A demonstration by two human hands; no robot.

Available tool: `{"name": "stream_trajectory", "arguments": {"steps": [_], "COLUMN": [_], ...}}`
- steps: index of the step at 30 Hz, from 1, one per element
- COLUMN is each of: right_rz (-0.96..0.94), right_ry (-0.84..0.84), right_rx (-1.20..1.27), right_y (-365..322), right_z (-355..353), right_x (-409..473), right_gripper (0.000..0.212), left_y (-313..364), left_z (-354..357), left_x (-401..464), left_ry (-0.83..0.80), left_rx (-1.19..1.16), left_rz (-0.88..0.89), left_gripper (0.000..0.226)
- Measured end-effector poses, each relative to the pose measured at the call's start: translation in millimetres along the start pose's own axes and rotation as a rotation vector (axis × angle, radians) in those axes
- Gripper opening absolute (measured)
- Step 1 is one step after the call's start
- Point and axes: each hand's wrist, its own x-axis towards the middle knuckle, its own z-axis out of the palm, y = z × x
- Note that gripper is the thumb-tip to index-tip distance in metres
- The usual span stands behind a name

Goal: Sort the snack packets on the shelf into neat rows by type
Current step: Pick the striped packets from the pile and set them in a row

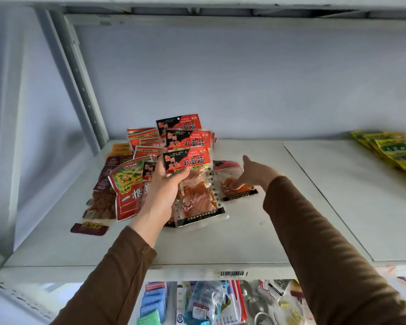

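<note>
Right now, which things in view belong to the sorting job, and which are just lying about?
Job: red-and-black packets in left hand; matching packet under right hand; mixed pile; shelf.

Lying about: yellow packets far right; goods on the lower shelf; barcode label.

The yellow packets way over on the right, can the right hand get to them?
Probably yes. The right hand touches a packet lying flat, and only bare shelf lies between it and the yellow packets.
</note>
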Motion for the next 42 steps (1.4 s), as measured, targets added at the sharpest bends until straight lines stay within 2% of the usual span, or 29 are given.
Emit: {"name": "stream_trajectory", "arguments": {"steps": [3,6,8,11,14,17,18,20,23,26,30,33,39,42], "right_rz": [0.043,0.008,-0.038,-0.170,-0.336,-0.367,-0.365,-0.335,-0.313,-0.402,-0.476,-0.508,-0.411,-0.357], "right_ry": [0.046,0.097,0.175,0.286,0.317,0.330,0.319,0.295,0.303,0.272,0.314,0.355,0.418,0.435], "right_rx": [0.412,0.847,1.073,1.275,1.320,1.334,1.334,1.393,1.455,1.328,1.148,1.117,1.103,1.077], "right_y": [7.3,19.8,25.2,18.3,7.0,2.8,4.2,8.7,13.8,24.1,62.3,94.4,185.8,240.4], "right_z": [5.1,13.7,12.0,-1.3,-14.9,-23.2,-23.7,-21.4,-18.4,-22.6,-31.9,-39.1,-89.9,-125.3], "right_x": [-3.7,-9.9,-17.2,-33.6,-50.7,-66.3,-68.8,-71.9,-76.1,-83.0,-85.7,-83.2,-71.5,-61.5], "right_gripper": [0.126,0.122,0.101,0.055,0.039,0.030,0.029,0.042,0.062,0.062,0.059,0.060,0.063,0.055], "left_y": [-1.0,-3.1,-2.6,-0.3,1.0,2.5,5.0,9.5,12.5,10.9,8.7,4.8,1.5,-1.8], "left_z": [5.1,11.7,18.7,32.1,46.0,55.3,58.3,65.3,79.5,96.9,130.1,171.5,287.8,356.8], "left_x": [-2.0,-3.2,-6.0,-10.4,-15.8,-16.2,-16.3,-17.5,-20.1,-20.2,-20.8,-23.7,-30.5,-33.4], "left_ry": [-0.046,-0.108,-0.153,-0.240,-0.295,-0.321,-0.348,-0.413,-0.441,-0.440,-0.400,-0.462,-0.488,-0.472], "left_rx": [-0.010,-0.026,-0.033,-0.028,0.022,-0.017,-0.023,-0.003,-0.019,-0.080,-0.134,-0.078,-0.103,-0.131], "left_rz": [-0.007,0.005,0.004,-0.017,0.037,0.061,0.038,0.014,0.037,0.040,0.050,0.071,0.031,-0.017], "left_gripper": [0.050,0.046,0.045,0.047,0.057,0.083,0.090,0.095,0.078,0.062,0.059,0.064,0.062,0.062]}}
